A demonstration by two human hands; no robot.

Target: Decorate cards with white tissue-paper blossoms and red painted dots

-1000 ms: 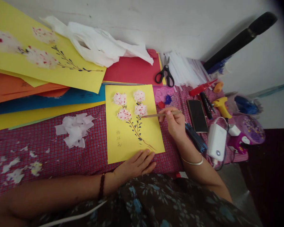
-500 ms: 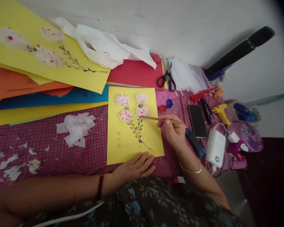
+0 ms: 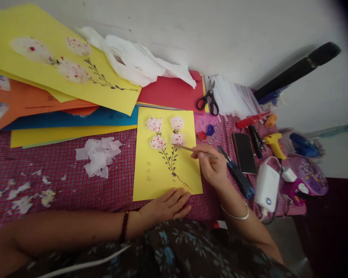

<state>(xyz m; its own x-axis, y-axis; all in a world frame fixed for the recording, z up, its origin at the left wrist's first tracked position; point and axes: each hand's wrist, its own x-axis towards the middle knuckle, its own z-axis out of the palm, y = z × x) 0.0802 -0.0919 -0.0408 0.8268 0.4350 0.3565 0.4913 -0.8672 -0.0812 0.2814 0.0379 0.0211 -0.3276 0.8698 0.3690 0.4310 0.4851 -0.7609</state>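
A yellow sheet of paper (image 3: pixel 145 189) lies in front of me, bearing several pale pink flower heads with red specks, painted stems and dark leaves. My right hand (image 3: pixel 213 166) is closed around a thin paintbrush (image 3: pixel 188 148). The brush tip meets the lower edge of the lower right flower head (image 3: pixel 177 138). Flat on the sheet's bottom edge rests my left hand (image 3: pixel 169 204), fingers stretched out, holding nothing. Just beyond the sheet's right edge sits a pink palette (image 3: pixel 203 121) with red and blue paint.
Torn white tissue (image 3: pixel 100 152) is heaped to the left. Black scissors (image 3: pixel 209 101) lie on red paper behind. On the right are a utility knife (image 3: pixel 239 177), a phone (image 3: pixel 244 153), a white power bank (image 3: pixel 267 183) and a yellow glue gun (image 3: pixel 274 144). Another flower picture (image 3: pixel 118 102) leans back left.
The whole view has shifted slightly, so things sit a little further right. The brush tip stays near the lower right flower, its handle tilted a bit more. My left hand stays on the sheet's edge.
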